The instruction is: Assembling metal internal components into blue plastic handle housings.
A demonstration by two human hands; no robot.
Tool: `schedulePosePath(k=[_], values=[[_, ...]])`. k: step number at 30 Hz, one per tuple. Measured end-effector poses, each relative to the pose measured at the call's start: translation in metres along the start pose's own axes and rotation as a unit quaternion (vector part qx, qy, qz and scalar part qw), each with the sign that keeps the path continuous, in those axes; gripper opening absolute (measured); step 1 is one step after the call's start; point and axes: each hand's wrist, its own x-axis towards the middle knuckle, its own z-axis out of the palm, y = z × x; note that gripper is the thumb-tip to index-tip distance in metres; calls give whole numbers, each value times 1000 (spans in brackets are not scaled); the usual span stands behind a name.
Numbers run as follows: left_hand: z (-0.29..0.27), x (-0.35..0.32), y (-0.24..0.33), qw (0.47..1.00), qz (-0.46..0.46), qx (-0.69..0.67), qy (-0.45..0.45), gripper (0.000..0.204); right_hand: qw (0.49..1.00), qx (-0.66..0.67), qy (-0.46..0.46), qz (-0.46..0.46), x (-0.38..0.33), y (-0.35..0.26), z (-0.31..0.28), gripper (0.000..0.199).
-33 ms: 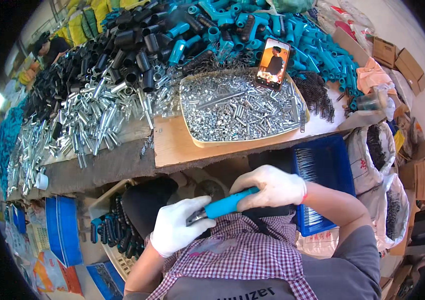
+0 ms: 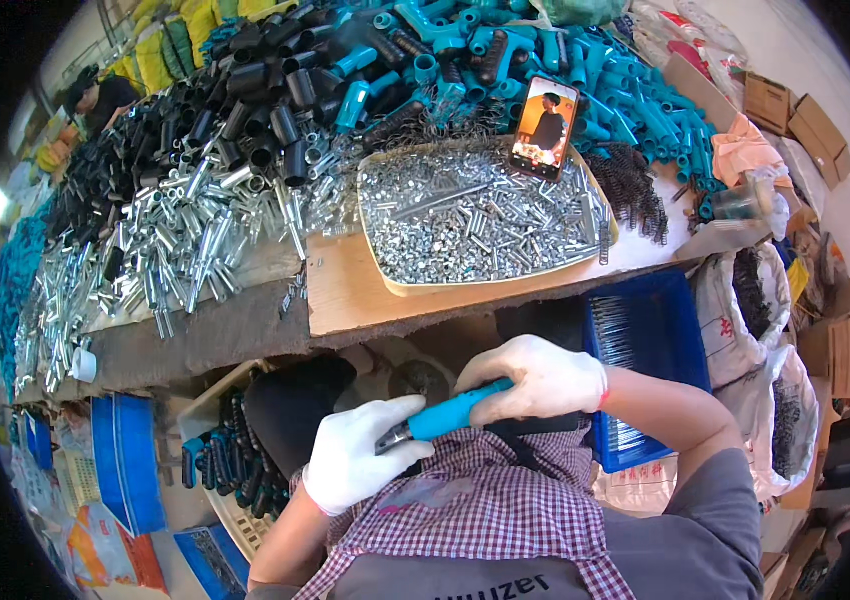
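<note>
A teal tube-shaped plastic part (image 2: 448, 413) with a dark metal piece (image 2: 394, 437) at its left end lies slanted between my two white-gloved hands, above my lap. My left hand (image 2: 357, 455) closes around the metal end, thumb and fingers on either side of it. At the other end, my right hand (image 2: 535, 382) grips the teal body from above with its fingers curled over it. How far the metal piece reaches inside the teal part is hidden. Just beyond the hands, a cream tray (image 2: 415, 290) on the bench holds many small metal pins and springs.
Teal housings (image 2: 635, 105), black sleeves (image 2: 245, 85) and shiny metal tubes (image 2: 195, 240) are heaped on the bench. A phone (image 2: 545, 128) stands against the tray. A blue bin (image 2: 665, 320) with metal rods is at my right; a crate (image 2: 235, 515) of black-and-teal parts is at my left.
My right hand and the teal part's right end have shifted very slightly left. Both hands keep their hold on the part.
</note>
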Motion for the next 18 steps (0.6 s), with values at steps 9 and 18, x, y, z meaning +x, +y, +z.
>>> schedulePosePath(k=[9, 18], values=[[9, -9, -11, 999, 22, 24, -8, 55, 990, 104, -61, 75, 8, 1, 11, 46], [15, -5, -5, 997, -6, 23, -74, 69, 996, 60, -56, 18, 21, 2, 14, 57]])
